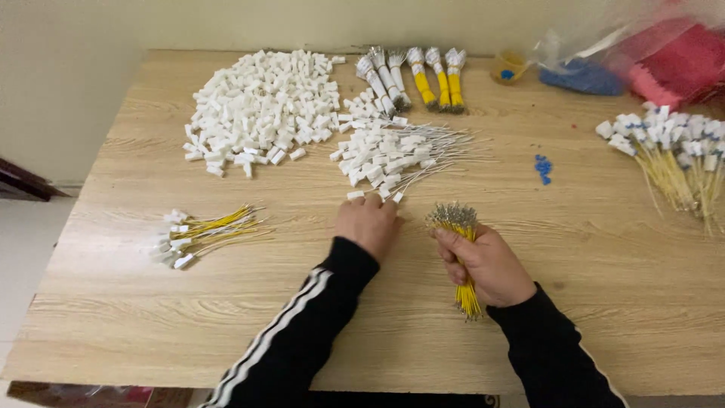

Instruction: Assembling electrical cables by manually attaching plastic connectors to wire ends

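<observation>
The right hand (pixel 489 264) is closed round a bundle of yellow wires (pixel 462 257), held upright near the middle of the desk (pixel 589 302); metal tips show above the fist, yellow ends below it. The left hand (pixel 368 224) lies knuckles up just beside it, fingertips curled onto the near fringe of a heap of white-wired connectors (pixel 393 155) — whether it grips one cannot be told.

Far edge, left of centre: a broad pile of loose white housings (pixel 260 106), touching the heap's far side. To its right, against the far edge, a row of tied bundles (pixel 411 75), some white, some yellow. A small yellow cup (pixel 510 66) stands beyond them, then clear bags (pixel 642 60) of blue and red parts in the far right corner.

Right edge: finished yellow leads with white caps (pixel 672 159), running off the desk's side. A few blue pieces (pixel 543 168) lie alone between these and the heap.

Left side: a small fan of capped yellow wires (pixel 200 234), well apart from both hands.

Open room — the whole near strip of the desk, and the stretch right of the right hand out to the right edge, is bare wood. The left edge beyond the fan is likewise free.
</observation>
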